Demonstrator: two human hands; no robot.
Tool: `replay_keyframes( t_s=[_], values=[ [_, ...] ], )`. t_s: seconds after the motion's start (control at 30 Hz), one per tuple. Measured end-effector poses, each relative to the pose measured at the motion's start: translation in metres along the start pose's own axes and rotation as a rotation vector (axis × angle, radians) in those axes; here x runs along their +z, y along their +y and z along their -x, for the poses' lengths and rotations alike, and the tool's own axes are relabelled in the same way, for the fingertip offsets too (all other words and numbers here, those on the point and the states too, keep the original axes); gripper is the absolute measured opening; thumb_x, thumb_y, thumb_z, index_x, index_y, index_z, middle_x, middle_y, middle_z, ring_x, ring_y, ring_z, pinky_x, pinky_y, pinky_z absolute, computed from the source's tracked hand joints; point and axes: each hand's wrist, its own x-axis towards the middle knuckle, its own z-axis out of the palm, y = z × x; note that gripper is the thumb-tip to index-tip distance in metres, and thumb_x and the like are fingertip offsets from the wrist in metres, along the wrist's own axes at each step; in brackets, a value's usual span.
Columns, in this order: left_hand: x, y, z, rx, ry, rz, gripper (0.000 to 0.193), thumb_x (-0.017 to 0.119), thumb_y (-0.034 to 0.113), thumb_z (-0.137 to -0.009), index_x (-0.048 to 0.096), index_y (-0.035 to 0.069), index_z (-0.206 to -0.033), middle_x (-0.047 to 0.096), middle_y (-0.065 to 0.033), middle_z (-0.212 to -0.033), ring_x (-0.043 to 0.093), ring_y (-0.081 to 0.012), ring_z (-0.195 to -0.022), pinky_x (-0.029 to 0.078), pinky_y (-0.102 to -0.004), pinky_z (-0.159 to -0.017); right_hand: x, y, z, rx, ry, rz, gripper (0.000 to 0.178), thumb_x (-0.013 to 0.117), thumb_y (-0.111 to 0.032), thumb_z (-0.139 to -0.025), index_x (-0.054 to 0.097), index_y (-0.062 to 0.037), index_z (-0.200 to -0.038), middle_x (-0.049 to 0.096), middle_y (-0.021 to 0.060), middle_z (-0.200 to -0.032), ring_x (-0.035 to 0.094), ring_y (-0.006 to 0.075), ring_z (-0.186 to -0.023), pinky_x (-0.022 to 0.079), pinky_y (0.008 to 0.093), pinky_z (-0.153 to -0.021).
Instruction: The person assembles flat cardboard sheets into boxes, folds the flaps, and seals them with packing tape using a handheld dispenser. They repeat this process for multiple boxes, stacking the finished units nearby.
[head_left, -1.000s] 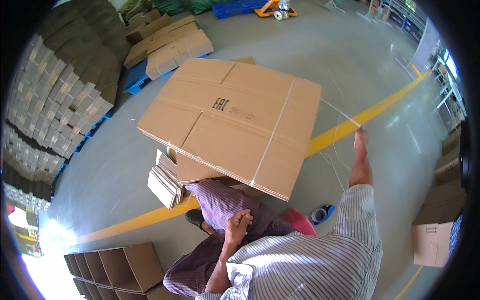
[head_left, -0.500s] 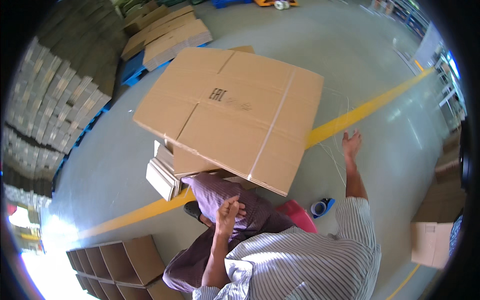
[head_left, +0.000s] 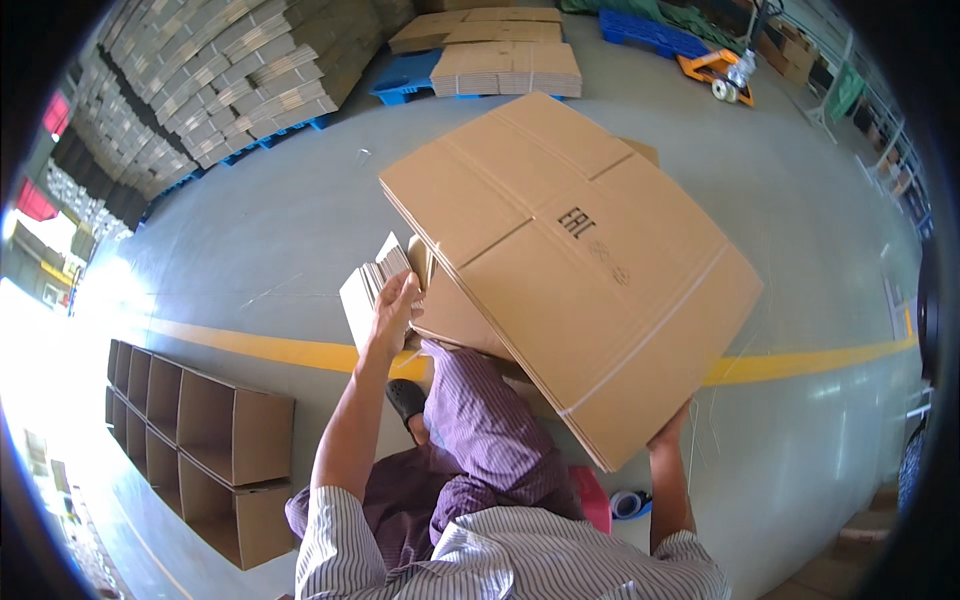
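A strapped bundle of flattened cardboard boxes [head_left: 590, 240] lies in front of me, with a white strap round its right part. My right hand [head_left: 670, 428] is at the bundle's near right edge, its fingers hidden beneath the cardboard as they grip it. My left hand [head_left: 396, 305] is raised at the left of the bundle, its fingers loosely bent and apart. Just past that hand stand several folded white and brown cardboard pieces [head_left: 362, 296]. Below the bundle another cardboard piece [head_left: 460, 320] shows in part.
Open cardboard boxes [head_left: 205, 425] stand stacked at the lower left. Beside my leg are a pink stool-like object [head_left: 592, 497] and a tape roll [head_left: 628, 503]. Flattened-carton stacks [head_left: 505, 68] rest on blue pallets at the back. An orange pallet jack [head_left: 715, 72] stands at the far right.
My view has turned to the right. My right hand has come from the open air onto the bundle's edge. My left hand has moved forward from my lap to beside the folded cardboard.
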Motion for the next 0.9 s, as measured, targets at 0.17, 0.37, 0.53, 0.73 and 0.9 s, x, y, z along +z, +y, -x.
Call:
replay_keyframes(
  t_s=[0.17,0.37,0.53,0.73,0.9],
  values=[
    [-0.015,0.020,-0.082,-0.047,0.136,0.008,0.098,0.064,0.064,-0.084,0.021,0.009,-0.153,0.037,-0.0135,-0.146,0.044,-0.0302,-0.126,0.044,-0.0458,-0.096,0.024,-0.011,0.015,-0.371,0.003,0.869,0.055,0.049,-0.047,-0.098,0.049,-0.0049,-0.133,0.061,0.0116,-0.118,0.063,0.0248,-0.099,0.055,0.0400,-0.083],
    [-0.005,0.009,-0.165,-0.152,0.219,0.245,0.115,0.068,0.066,-0.078,0.002,0.014,-0.156,0.017,-0.0198,-0.157,0.026,-0.0373,-0.141,0.033,-0.0574,-0.103,0.029,-0.034,0.027,-0.075,0.239,0.671,0.047,0.050,-0.041,-0.098,0.053,-0.0050,-0.128,0.064,0.0119,-0.112,0.064,0.0232,-0.098,0.057,0.0366,-0.075],
    [-0.011,0.029,-0.222,0.001,0.298,0.266,0.116,0.069,0.067,-0.077,0.001,0.018,-0.157,0.012,-0.0180,-0.161,0.017,-0.0379,-0.146,0.018,-0.0626,-0.110,-0.006,-0.049,0.027,0.097,0.355,0.738,0.049,0.046,-0.043,-0.098,0.050,-0.0077,-0.132,0.063,0.0104,-0.119,0.065,0.0255,-0.100,0.058,0.0406,-0.076],
    [-0.022,0.021,-0.265,0.138,0.079,0.367,0.042,0.065,0.055,-0.087,0.059,0.015,-0.101,0.053,0.0056,-0.076,0.049,-0.0041,-0.063,0.038,-0.0207,-0.049,-0.003,-0.047,0.027,-0.025,0.430,0.721,0.053,0.044,-0.048,-0.097,0.051,-0.0095,-0.132,0.063,0.0084,-0.118,0.065,0.0279,-0.101,0.058,0.0430,-0.076],
    [-0.037,0.004,-0.267,0.077,0.084,0.367,0.040,0.066,0.049,-0.084,0.059,0.015,-0.105,0.054,0.0022,-0.084,0.051,-0.0077,-0.068,0.040,-0.0236,-0.048,0.004,-0.055,0.031,0.150,0.427,0.543,0.058,0.053,-0.043,-0.093,0.046,-0.0054,-0.136,0.061,0.0096,-0.124,0.063,0.0266,-0.105,0.057,0.0405,-0.079]
  ],
)
